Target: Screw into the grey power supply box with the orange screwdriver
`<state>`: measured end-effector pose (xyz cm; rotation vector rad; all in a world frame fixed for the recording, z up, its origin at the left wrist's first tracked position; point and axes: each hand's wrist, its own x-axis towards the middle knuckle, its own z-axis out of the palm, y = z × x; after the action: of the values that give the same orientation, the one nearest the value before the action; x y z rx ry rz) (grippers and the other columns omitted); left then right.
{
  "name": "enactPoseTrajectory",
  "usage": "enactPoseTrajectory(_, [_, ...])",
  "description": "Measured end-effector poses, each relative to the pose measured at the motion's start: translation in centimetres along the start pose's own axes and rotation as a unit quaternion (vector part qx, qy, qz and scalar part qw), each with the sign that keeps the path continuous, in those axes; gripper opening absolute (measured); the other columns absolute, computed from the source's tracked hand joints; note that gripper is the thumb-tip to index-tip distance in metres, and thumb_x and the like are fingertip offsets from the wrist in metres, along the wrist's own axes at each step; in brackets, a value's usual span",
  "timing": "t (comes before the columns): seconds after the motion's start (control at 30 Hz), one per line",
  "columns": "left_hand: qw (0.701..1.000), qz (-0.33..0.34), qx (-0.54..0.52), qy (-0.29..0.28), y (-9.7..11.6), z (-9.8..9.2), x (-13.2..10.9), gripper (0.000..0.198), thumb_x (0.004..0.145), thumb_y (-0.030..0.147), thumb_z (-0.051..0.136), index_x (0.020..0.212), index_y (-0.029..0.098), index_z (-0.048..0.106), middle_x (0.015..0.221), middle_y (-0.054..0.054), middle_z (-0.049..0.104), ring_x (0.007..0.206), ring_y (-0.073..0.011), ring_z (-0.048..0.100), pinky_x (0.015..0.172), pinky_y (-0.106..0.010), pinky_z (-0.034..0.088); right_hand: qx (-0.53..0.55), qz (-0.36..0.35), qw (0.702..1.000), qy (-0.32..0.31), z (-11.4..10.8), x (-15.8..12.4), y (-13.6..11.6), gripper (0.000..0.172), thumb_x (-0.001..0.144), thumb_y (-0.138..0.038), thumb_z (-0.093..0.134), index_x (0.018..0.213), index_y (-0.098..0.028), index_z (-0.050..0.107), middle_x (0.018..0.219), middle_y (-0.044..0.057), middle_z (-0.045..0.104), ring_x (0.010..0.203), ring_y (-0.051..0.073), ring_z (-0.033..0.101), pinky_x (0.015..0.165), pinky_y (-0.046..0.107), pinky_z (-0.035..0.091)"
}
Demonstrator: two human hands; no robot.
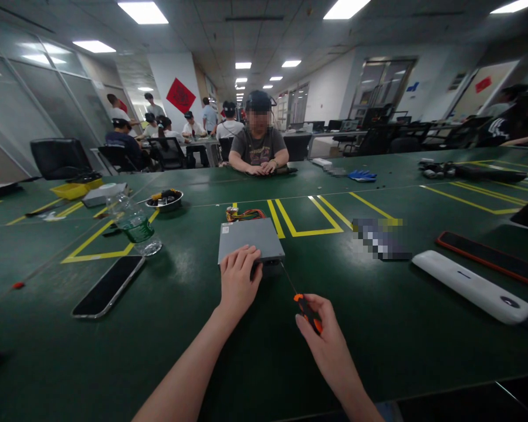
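left hand [239,281] lies flat, fingers loose, on grey box [250,239] near edge, mid-table, pinning not gripping | right hand [323,328] closed round screwdriver [305,309], orange-black handle, thin shaft angled at box's near right corner | risk: tip could skate off smooth matte sheet metal; flat box could slide on slick green table [264,363]

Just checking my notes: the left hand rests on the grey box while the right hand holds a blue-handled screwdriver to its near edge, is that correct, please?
Not quite: in the head view the screwdriver has an orange and black handle, not blue. Otherwise yes: left hand on the grey box, right hand holding the screwdriver to its near edge.
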<state>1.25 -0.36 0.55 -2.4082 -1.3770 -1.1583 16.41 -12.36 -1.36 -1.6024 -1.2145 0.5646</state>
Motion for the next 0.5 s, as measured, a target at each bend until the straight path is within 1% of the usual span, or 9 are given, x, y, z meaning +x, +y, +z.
enactPoseTrajectory(0.07, [1.000, 0.003, -0.002, 0.000, 0.0, 0.0, 0.0, 0.022, 0.083, 0.022, 0.051, 0.104, 0.024, 0.055, 0.114, -0.003, 0.060, 0.111, -0.0215, 0.049, 0.090, -0.040, 0.034, -0.068, -0.068, 0.995, 0.033, 0.2, -0.3, -0.1, 0.026, 0.076, -0.026, 0.051, 0.100, -0.019, 0.048, 0.092, 0.006, 0.057, 0.078, 0.017, 0.062, 0.064, 0.028, 0.053])
enactPoseTrajectory(0.1, [1.000, 0.004, -0.001, 0.001, 0.0, 0.0, 0.0, 0.022, 0.083, 0.022, 0.051, 0.104, 0.024, 0.055, 0.114, -0.003, 0.060, 0.111, -0.0216, 0.049, 0.090, -0.040, 0.035, -0.104, -0.106, 0.988, 0.042, 0.3, -0.5, -0.2, 0.024, 0.077, -0.024, 0.048, 0.101, -0.018, 0.048, 0.095, 0.008, 0.055, 0.081, 0.018, 0.062, 0.066, 0.028, 0.053])
enactPoseTrajectory(0.2, [1.000, 0.002, 0.000, 0.008, 0.0, 0.0, 0.0, 0.022, 0.082, 0.021, 0.052, 0.104, 0.024, 0.055, 0.114, -0.003, 0.061, 0.110, -0.0218, 0.050, 0.090, -0.040, 0.035, -0.209, -0.225, 0.948, 0.087, 0.4, -1.2, -0.6, 0.025, 0.085, -0.021, 0.038, 0.107, -0.016, 0.050, 0.095, 0.010, 0.054, 0.078, 0.017, 0.062, 0.061, 0.025, 0.053])
enactPoseTrajectory(0.27, [1.000, 0.001, -0.004, 0.010, -0.1, 0.1, -0.1, 0.022, 0.082, 0.021, 0.052, 0.103, 0.025, 0.056, 0.114, -0.003, 0.061, 0.110, -0.0218, 0.050, 0.090, -0.040, 0.035, -0.249, -0.270, 0.925, 0.101, 0.3, -1.5, -0.8, 0.029, 0.088, -0.021, 0.037, 0.113, -0.015, 0.050, 0.092, 0.009, 0.056, 0.076, 0.016, 0.062, 0.061, 0.024, 0.053])
enactPoseTrajectory(0.3, [1.000, 0.001, -0.007, 0.008, -0.1, 0.2, -0.1, 0.022, 0.082, 0.021, 0.052, 0.103, 0.025, 0.056, 0.113, -0.003, 0.061, 0.110, -0.0218, 0.050, 0.090, -0.040, 0.035, -0.254, -0.278, 0.921, 0.100, 0.2, -1.5, -0.8, 0.029, 0.088, -0.021, 0.038, 0.115, -0.016, 0.050, 0.092, 0.009, 0.058, 0.076, 0.015, 0.062, 0.061, 0.023, 0.053])
enactPoseTrajectory(0.33, [1.000, 0.002, -0.010, 0.005, -0.1, 0.2, -0.1, 0.022, 0.082, 0.021, 0.052, 0.103, 0.025, 0.056, 0.113, -0.003, 0.061, 0.110, -0.0218, 0.050, 0.090, -0.040, 0.034, -0.251, -0.276, 0.923, 0.096, 0.1, -1.5, -0.7, 0.030, 0.089, -0.023, 0.038, 0.115, -0.016, 0.050, 0.091, 0.008, 0.059, 0.076, 0.015, 0.063, 0.061, 0.023, 0.052])
enactPoseTrajectory(0.4, [1.000, 0.003, -0.015, 0.000, -0.2, 0.2, 0.0, 0.022, 0.082, 0.021, 0.052, 0.103, 0.025, 0.056, 0.113, -0.002, 0.061, 0.109, -0.0218, 0.049, 0.090, -0.040, 0.034, -0.215, -0.246, 0.942, 0.079, 0.0, -1.3, -0.6, 0.029, 0.089, -0.027, 0.039, 0.112, -0.015, 0.052, 0.091, 0.008, 0.061, 0.077, 0.016, 0.063, 0.061, 0.024, 0.052])
enactPoseTrajectory(0.43, [1.000, 0.003, -0.018, -0.002, -0.2, 0.1, 0.0, 0.022, 0.082, 0.021, 0.052, 0.103, 0.025, 0.056, 0.113, -0.002, 0.061, 0.109, -0.0218, 0.049, 0.090, -0.040, 0.034, -0.184, -0.214, 0.957, 0.066, 0.0, -1.2, -0.5, 0.028, 0.089, -0.029, 0.039, 0.109, -0.016, 0.053, 0.091, 0.008, 0.062, 0.077, 0.016, 0.063, 0.062, 0.025, 0.052])
enactPoseTrajectory(0.5, [1.000, 0.002, -0.022, -0.005, -0.3, 0.1, 0.0, 0.021, 0.081, 0.021, 0.053, 0.102, 0.025, 0.056, 0.112, -0.002, 0.061, 0.109, -0.0219, 0.049, 0.090, -0.040, 0.034, -0.101, -0.121, 0.987, 0.032, 0.0, -0.9, -0.5, 0.027, 0.088, -0.033, 0.041, 0.104, -0.016, 0.053, 0.088, 0.007, 0.063, 0.075, 0.016, 0.063, 0.063, 0.026, 0.051])
